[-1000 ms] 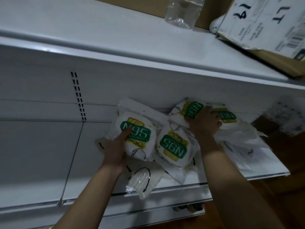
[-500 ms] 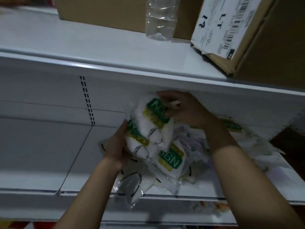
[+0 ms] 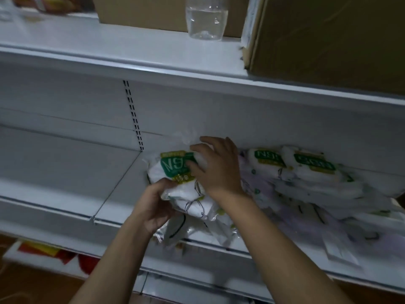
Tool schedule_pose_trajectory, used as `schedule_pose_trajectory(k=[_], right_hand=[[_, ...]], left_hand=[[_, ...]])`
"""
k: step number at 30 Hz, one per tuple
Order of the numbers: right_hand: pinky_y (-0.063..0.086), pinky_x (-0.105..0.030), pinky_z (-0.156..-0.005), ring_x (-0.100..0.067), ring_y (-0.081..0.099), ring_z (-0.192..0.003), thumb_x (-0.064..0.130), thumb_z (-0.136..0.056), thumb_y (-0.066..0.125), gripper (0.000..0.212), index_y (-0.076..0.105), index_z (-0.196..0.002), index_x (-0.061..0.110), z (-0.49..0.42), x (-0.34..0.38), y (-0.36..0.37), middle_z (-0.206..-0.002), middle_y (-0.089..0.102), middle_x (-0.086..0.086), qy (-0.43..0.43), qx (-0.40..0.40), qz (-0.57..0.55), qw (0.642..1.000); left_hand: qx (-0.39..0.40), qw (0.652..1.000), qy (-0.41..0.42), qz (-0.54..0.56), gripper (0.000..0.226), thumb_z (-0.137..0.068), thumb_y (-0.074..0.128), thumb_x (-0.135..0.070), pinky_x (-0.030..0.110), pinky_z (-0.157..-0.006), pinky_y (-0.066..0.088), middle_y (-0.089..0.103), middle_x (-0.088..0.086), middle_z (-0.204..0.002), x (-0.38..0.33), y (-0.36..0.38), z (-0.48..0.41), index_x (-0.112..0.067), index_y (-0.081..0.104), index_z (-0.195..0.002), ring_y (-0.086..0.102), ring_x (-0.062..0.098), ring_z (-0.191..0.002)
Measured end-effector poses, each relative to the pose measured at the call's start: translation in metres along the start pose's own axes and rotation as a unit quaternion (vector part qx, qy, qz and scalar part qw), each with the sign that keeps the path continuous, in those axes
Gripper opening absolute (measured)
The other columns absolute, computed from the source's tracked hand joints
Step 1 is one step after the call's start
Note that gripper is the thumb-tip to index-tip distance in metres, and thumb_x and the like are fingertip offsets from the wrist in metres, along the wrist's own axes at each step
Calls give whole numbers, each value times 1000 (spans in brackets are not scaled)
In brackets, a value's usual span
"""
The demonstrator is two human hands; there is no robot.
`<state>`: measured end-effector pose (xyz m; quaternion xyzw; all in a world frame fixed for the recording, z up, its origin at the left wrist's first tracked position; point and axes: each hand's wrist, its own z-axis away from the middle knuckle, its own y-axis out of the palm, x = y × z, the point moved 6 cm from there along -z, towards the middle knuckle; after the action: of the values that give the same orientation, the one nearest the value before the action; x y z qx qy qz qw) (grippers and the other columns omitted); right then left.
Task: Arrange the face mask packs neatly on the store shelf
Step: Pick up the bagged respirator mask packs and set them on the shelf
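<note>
In the head view, the left hand point(image 3: 153, 200) is curling round the lower edge of an N95 mask pack point(image 3: 175, 170), thumb on its front face and fingers tucked beneath. The right hand point(image 3: 215, 167) is closing over the pack's upper right corner, fingers spread and bent across the top, thumb pressing on the green label. Between the two hands the pack is standing nearly upright, lifted just above the shelf point(image 3: 65, 194), close to the back panel.

Just right of the right hand, two more N95 packs point(image 3: 269, 161) are leaning side by side against the back panel. Below that wrist, a loose heap of flat mask packs point(image 3: 306, 205) is sprawling to the shelf's front lip, some under the left hand and hanging over the edge. Above both hands, a plastic bottle point(image 3: 206, 18) and a cardboard box point(image 3: 328, 40) are sitting on the upper shelf.

The step looks like squaring one pack before placing it. Next it probably needs setting down upright, touching its neighbours, label facing out; the slippery heap underneath may be making it tip.
</note>
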<state>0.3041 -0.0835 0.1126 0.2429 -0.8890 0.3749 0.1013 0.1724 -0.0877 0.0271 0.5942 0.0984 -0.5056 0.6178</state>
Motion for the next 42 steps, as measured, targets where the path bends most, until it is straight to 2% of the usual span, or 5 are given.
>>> schedule_pose_trajectory(k=[6, 12, 21, 33, 42], right_hand=[[28, -35, -110, -25, 36, -133, 55, -74, 64, 65, 60, -126, 16, 45, -21, -29, -141, 47, -13, 248, -120, -104, 956], [36, -33, -111, -14, 42, -134, 58, -54, 84, 123, 17, -152, 25, 79, -30, -12, -147, 42, 5, 441, 121, -418, 784], [49, -50, -100, -20, 54, -126, 21, -62, 81, 98, 31, -146, 22, 66, -19, 4, -139, 52, -5, 298, 113, -453, 833], [47, -14, -90, 0, 54, -118, -2, -76, 59, 93, 6, -150, 14, 47, 57, 55, -143, 43, -4, 232, 252, -468, 814], [44, -23, -102, -11, 50, -127, 23, -74, 71, 74, 41, -142, 20, 56, 36, 67, -137, 52, 7, 360, 5, -350, 865]], left_hand=[[-19, 996, 65, 49, 37, -51, 77, -20, 47, -92, 50, 70, 16, -105, 12, 6, 9, -11, 80, -87, 69, 30, -91], [18, 995, 99, -5, 36, -69, 64, 1, 37, -75, 60, 72, 16, -108, 17, 12, 32, -11, 78, -99, 71, 28, -93], [-19, 924, 88, -371, 55, -60, 87, -2, 35, -92, 55, 74, 11, -106, -27, -16, 58, -7, 68, -111, 69, 29, -104], [10, 933, 80, -351, 37, -54, 88, -16, 26, -74, 58, 76, 13, -98, -95, -59, 48, -13, 78, -90, 72, 28, -95], [-56, 982, 118, -138, 36, -55, 77, 9, 40, -68, 59, 73, 24, -94, -81, -92, 6, 2, 73, -90, 72, 38, -83]])
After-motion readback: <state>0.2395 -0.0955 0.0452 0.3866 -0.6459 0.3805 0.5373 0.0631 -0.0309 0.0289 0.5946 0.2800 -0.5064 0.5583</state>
